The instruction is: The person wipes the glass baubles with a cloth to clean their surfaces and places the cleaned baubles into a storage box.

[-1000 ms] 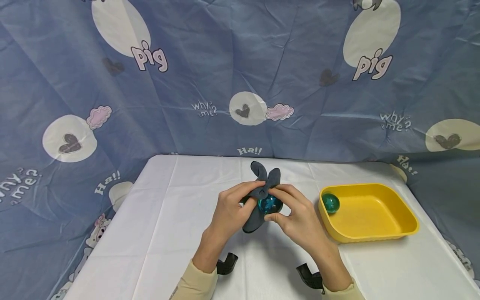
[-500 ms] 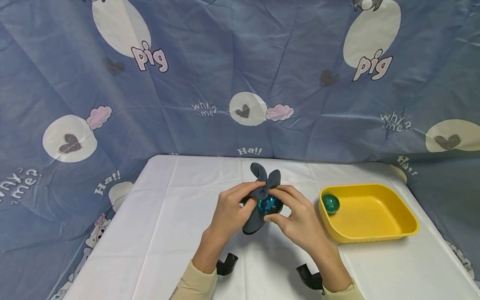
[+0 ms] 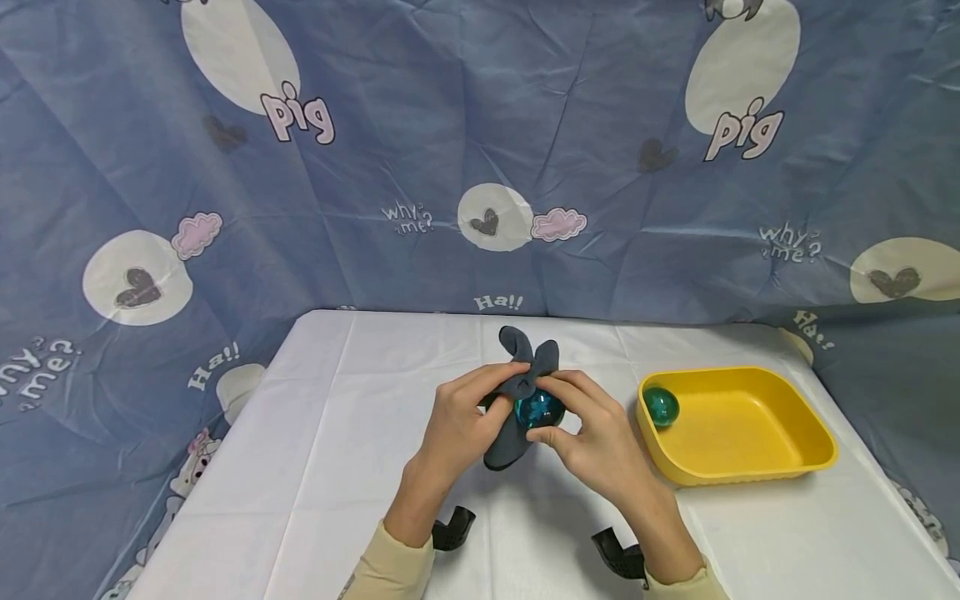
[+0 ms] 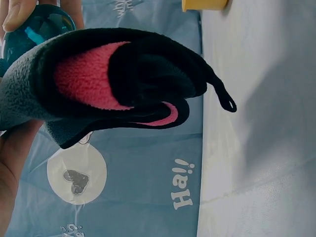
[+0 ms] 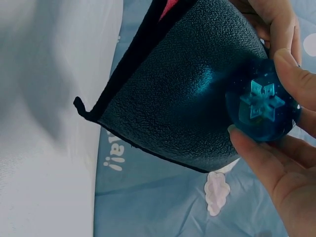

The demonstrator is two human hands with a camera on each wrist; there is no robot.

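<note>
Over the middle of the table, my right hand (image 3: 592, 429) pinches a see-through blue-green ball (image 3: 540, 409) between thumb and fingers. Inside this ball (image 5: 261, 101) a snowflake shape shows in the right wrist view. My left hand (image 3: 465, 421) grips a folded dark grey cloth (image 3: 507, 446), which lies against the ball's left side. Two corners of the cloth stick up above the fingers. Seen from the left wrist, the cloth (image 4: 89, 76) has black edging, a hanging loop and a pink-red inner face. Part of the ball is hidden behind fingers and cloth.
To the right of my right hand stands a yellow tray (image 3: 738, 479) with a second green ball (image 3: 662, 407) in its left back corner. Beneath everything is a white-covered table (image 3: 360, 467). A blue printed curtain (image 3: 420, 150) hangs behind the table.
Both hands keep the same hold and stay nearly still. The upper corners of the cloth have dipped very slightly.
</note>
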